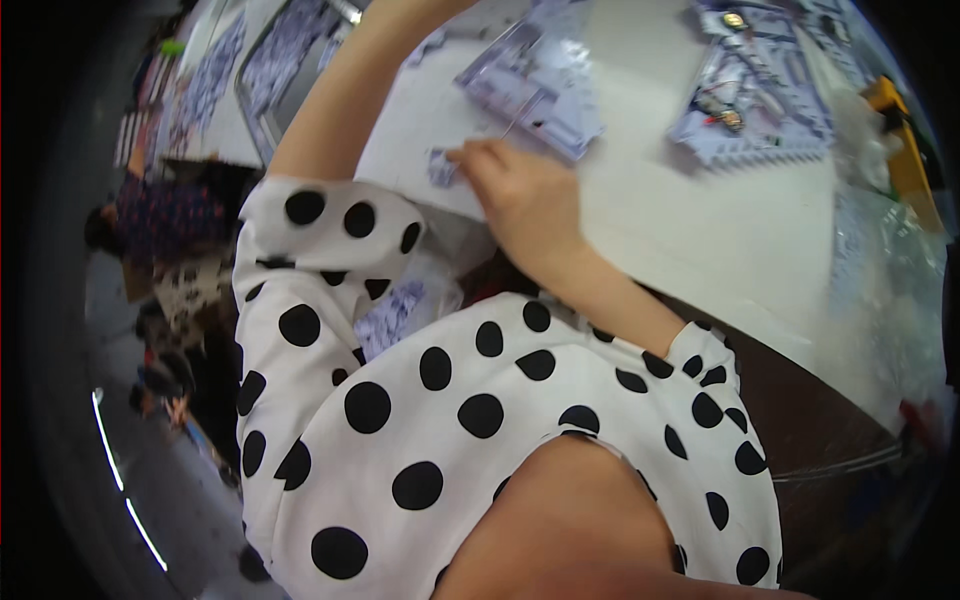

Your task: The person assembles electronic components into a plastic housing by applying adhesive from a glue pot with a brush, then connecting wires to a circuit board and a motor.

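Note:
My right hand (525,205) is over the near part of the white table (690,230), its fingers curled together. At its fingertips is a small pale lilac piece (441,168), slightly blurred. My left forearm (345,95) stretches up past the top edge, so the left hand itself is out of sight. Just beyond the right hand lies a pale lilac toothed plastic tray (535,85) with clear film over part of it. A similar tray (755,105) farther right carries small parts, among them gold-coloured round ones.
A metal-rimmed tray (262,130) at the far left holds many lilac pieces. More pieces fill a clear bag (395,315) below the table edge. At the right are a yellow object (905,150) and crumpled clear plastic (885,290). Another person (170,220) is at the left.

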{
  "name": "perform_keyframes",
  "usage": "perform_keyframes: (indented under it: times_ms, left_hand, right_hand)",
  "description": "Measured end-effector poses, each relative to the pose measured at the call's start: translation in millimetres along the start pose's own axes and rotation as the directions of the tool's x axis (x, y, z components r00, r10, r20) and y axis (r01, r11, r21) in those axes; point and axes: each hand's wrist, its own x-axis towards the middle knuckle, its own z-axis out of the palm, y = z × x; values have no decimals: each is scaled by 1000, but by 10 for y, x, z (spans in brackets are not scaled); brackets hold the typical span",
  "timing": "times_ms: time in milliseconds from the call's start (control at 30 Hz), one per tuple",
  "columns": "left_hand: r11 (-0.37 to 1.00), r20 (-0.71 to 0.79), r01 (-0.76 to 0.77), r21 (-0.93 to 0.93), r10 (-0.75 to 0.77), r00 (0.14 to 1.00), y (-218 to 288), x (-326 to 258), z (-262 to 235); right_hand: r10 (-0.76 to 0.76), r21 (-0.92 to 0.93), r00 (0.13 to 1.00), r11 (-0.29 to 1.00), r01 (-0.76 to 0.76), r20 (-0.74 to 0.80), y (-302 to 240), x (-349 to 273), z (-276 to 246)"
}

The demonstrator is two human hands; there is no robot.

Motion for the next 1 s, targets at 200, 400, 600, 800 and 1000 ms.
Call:
perform_keyframes:
  times_ms: [200,400,600,800,1000]
  left_hand:
    - [917,276,323,-235,-255,927,-570,-1935,-478]
    - [973,155,173,-151,-150,976,-448,-2273,-160]
    - [955,89,201,-219,-186,978,-475,-2279,-39]
    - [967,32,147,-208,-144,989,-499,-2249,-36]
    - [943,15,214,-253,-217,976,-592,-2016,-299]
  right_hand:
    - [118,135,993,984,-117,1,23,47,-5]
    - [273,206,955,934,-292,118,34,76,-112]
    - [272,154,947,942,-298,169,104,29,-26]
    - [96,-28,987,995,-93,128,133,61,-58]
    - [54,-102,987,994,-39,149,135,46,-80]
